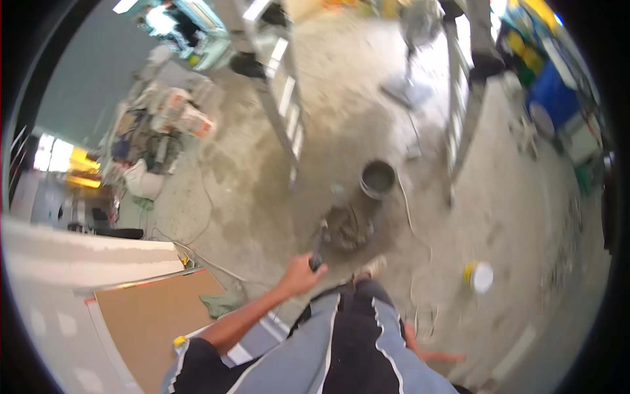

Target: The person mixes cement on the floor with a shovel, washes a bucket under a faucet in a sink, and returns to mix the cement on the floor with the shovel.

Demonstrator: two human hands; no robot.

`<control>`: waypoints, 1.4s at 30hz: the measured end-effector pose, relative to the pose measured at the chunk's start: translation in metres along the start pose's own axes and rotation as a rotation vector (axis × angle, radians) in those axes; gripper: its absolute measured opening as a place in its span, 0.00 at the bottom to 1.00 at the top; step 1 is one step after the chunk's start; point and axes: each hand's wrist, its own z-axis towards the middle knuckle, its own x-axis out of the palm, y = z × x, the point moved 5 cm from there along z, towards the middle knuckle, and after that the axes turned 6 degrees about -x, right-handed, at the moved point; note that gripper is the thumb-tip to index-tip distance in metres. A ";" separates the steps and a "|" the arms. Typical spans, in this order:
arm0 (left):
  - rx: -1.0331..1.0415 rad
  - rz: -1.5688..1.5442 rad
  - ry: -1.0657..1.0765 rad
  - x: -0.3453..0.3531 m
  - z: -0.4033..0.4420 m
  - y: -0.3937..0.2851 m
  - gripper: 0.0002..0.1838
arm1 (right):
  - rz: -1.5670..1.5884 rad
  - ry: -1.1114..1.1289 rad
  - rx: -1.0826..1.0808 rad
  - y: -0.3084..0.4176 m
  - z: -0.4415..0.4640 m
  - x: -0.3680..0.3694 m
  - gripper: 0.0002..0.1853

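My left hand [304, 273] is closed around a dark handle [315, 262]; blur hides what kind of tool it belongs to. Just beyond it on the floor lies a wet-looking grey-brown mass [348, 226], whose container, if any, I cannot make out. A dark bucket [378, 178] stands behind that mass with its mouth upward. Low on the right, my right hand [443, 356] sticks out beside my leg with its fingers stretched and nothing seen in them.
Two stepladders [283, 105] [457, 125] stand ahead, with a person's legs on them. A pedestal fan [410, 92] is between. A cable [408, 210] crosses the floor. A white-lidded tub [481, 277] sits right; bags [174, 111] and a brown board [151, 322] are left.
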 end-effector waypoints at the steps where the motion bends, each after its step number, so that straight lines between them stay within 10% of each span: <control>1: -0.033 -0.037 -0.086 -0.009 -0.017 0.006 0.18 | 0.073 -0.236 -0.110 0.097 -0.054 -0.108 0.07; 3: -0.085 -0.070 -0.189 -0.043 -0.045 0.005 0.19 | 1.158 -0.138 0.473 0.093 -0.063 -0.145 0.05; 6: -0.264 -0.133 -0.239 -0.103 -0.098 -0.018 0.22 | 1.276 -0.215 0.546 0.062 -0.037 -0.191 0.07; 16: -0.449 -0.563 -0.404 -0.169 -0.234 -0.042 0.18 | 0.976 -0.152 0.295 0.100 0.039 -0.245 0.23; 22: -0.760 -0.125 -0.429 -0.188 -0.249 -0.109 0.12 | 0.792 0.012 0.343 0.140 0.050 -0.263 0.22; 24: 0.313 0.113 -0.428 -0.166 -0.193 -0.083 0.24 | 0.786 -0.009 0.372 0.129 0.054 -0.283 0.18; 25: -0.082 -0.181 -0.632 -0.128 -0.179 -0.051 0.21 | 0.357 -0.090 -0.119 0.086 0.092 -0.271 0.11; 26: -0.256 -0.200 -0.352 -0.104 -0.128 -0.090 0.18 | -0.045 -0.079 -0.206 0.019 0.139 -0.236 0.07; 27: -0.430 -0.094 -0.317 -0.057 -0.091 -0.065 0.17 | 0.210 0.082 -0.091 -0.014 0.137 -0.246 0.09; 28: -0.172 0.020 -0.467 0.010 -0.055 -0.023 0.17 | 0.439 0.215 0.066 -0.045 0.130 -0.259 0.11; 30: -0.405 -0.098 -0.249 0.052 -0.028 -0.052 0.16 | 1.018 -0.081 0.342 0.052 0.046 -0.345 0.25; 37: -0.666 -0.016 -0.186 0.025 -0.040 -0.047 0.21 | 1.098 -0.007 0.588 -0.022 0.014 -0.366 0.25; 42: -0.738 -0.111 -0.622 -0.062 -0.093 -0.106 0.20 | 0.998 0.006 0.627 -0.036 0.008 -0.371 0.22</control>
